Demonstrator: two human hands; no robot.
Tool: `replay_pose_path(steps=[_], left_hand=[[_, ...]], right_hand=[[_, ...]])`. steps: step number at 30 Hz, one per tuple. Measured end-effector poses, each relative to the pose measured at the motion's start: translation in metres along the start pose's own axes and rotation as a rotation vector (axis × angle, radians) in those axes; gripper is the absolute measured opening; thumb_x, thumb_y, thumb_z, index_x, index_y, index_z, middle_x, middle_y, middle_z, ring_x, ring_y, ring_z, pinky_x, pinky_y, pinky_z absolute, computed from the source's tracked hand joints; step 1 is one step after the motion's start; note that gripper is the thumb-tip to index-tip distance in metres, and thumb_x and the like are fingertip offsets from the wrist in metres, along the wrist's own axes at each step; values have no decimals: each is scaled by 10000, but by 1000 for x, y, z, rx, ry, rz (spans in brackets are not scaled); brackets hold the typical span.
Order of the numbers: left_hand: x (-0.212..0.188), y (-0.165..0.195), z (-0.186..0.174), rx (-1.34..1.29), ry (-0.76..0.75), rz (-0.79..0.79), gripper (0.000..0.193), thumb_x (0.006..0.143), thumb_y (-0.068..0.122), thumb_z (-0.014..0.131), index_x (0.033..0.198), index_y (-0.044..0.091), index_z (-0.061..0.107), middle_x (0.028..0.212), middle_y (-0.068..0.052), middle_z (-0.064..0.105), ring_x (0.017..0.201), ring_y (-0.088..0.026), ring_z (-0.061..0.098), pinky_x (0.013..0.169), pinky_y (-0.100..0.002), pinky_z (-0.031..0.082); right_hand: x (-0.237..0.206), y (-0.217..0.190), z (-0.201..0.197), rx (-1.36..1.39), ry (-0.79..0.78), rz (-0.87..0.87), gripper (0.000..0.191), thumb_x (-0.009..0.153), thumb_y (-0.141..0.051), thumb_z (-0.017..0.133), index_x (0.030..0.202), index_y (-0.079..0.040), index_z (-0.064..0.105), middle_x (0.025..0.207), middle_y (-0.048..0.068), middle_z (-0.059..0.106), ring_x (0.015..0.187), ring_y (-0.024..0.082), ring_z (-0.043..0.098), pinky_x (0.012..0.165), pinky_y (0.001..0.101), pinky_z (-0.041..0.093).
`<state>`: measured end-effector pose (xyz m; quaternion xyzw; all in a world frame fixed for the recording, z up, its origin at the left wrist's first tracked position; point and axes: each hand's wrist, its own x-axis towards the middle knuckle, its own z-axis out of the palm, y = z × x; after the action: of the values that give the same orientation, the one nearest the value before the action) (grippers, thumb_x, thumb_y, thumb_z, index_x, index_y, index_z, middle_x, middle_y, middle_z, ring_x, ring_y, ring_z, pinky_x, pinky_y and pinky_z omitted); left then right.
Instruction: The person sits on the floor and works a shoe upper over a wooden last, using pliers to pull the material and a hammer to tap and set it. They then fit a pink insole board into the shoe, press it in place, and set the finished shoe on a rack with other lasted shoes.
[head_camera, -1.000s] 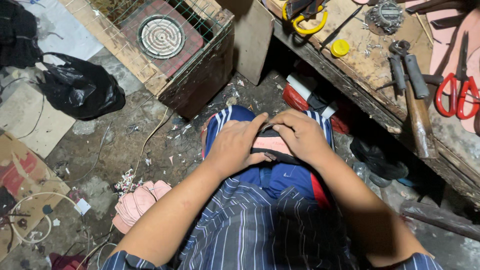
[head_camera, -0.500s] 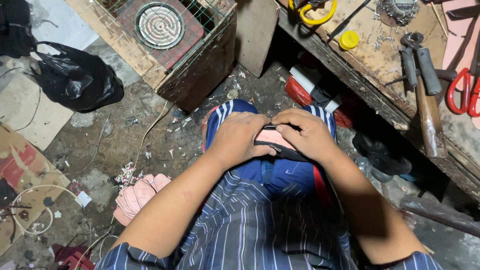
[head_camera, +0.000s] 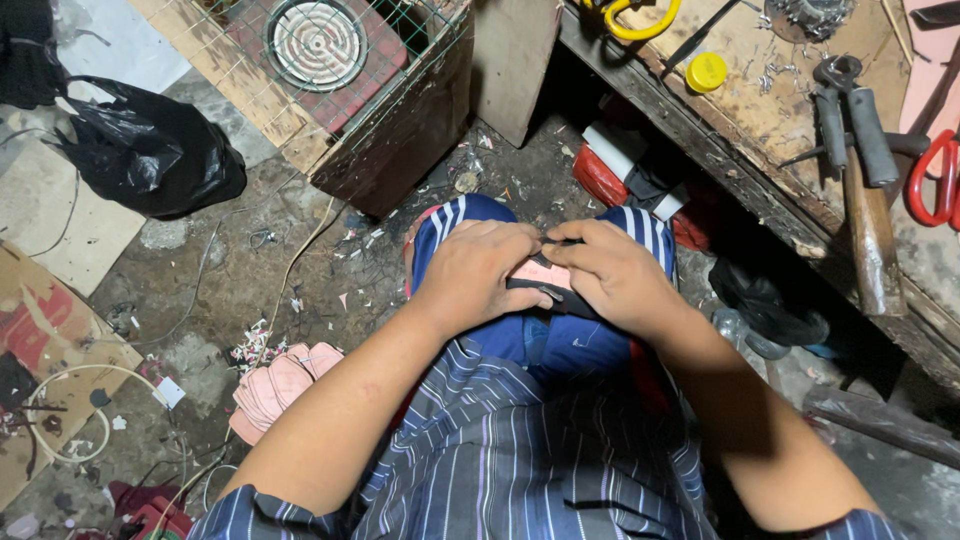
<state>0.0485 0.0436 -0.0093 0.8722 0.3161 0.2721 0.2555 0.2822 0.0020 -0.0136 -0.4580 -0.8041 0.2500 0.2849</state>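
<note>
A dirty concrete floor (head_camera: 200, 290) strewn with scraps lies under me, with a worn wooden counter (head_camera: 770, 110) running along my right. I sit with a pink piece with a black edge (head_camera: 540, 278) on my lap, over my blue striped shorts (head_camera: 560, 340), its long axis running across me from knee to knee. My left hand (head_camera: 478, 275) and my right hand (head_camera: 610, 280) both close on it, one at each end, fingers curled over the top, so neither is nearer than the other. I hold one such piece. On the floor by my left side lies one stack of similar pink pieces (head_camera: 280, 385). At the counter's near edge lie one hammer (head_camera: 870, 225), one pair of pliers (head_camera: 850, 125), one red-handled pair of scissors (head_camera: 930, 175) and one yellow cap (head_camera: 706, 71).
</note>
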Motion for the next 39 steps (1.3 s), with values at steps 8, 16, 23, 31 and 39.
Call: replay_pose_path(steps=[8, 16, 23, 31, 39], left_hand=[[8, 12, -3, -10, 55, 44, 450, 697, 361, 876, 982, 70, 686, 1192, -102, 647, 1092, -306, 623, 986, -452, 426], [-4, 26, -8, -98, 31, 3, 188, 793, 169, 795, 896, 61, 681, 1225, -101, 613, 1195, -324, 571, 1045, -448, 405], [-6, 17, -2, -121, 55, -58, 187, 767, 136, 798, 814, 57, 636, 1202, -101, 631, 1153, -339, 588, 1011, -448, 426], [0, 12, -3, -175, -10, -128, 248, 728, 150, 829, 806, 63, 610, 1175, -91, 655, 1079, -338, 610, 945, -437, 453], [1, 9, -9, -195, -9, -222, 551, 629, 239, 909, 1035, 59, 583, 1096, -102, 633, 1077, -348, 607, 915, -426, 471]], right_hand=[[-6, -11, -6, -170, -53, -69, 378, 832, -30, 676, 1202, -105, 688, 1320, 123, 617, 1164, 360, 608, 999, 456, 459], [-11, 1, 2, -31, 31, -33, 390, 828, 48, 625, 1184, -86, 712, 1308, 125, 649, 1203, 319, 615, 1041, 437, 439], [-13, 0, 4, -30, 40, -50, 407, 809, 43, 615, 1188, -73, 710, 1301, 134, 658, 1215, 323, 621, 1043, 437, 451], [-12, -3, 1, -37, 48, -43, 362, 817, -8, 638, 1166, -44, 727, 1289, 142, 679, 1257, 323, 621, 1061, 448, 447], [-17, -24, 15, -99, 170, 8, 304, 789, -129, 786, 1080, -58, 730, 1241, 110, 686, 1256, 313, 623, 1136, 511, 366]])
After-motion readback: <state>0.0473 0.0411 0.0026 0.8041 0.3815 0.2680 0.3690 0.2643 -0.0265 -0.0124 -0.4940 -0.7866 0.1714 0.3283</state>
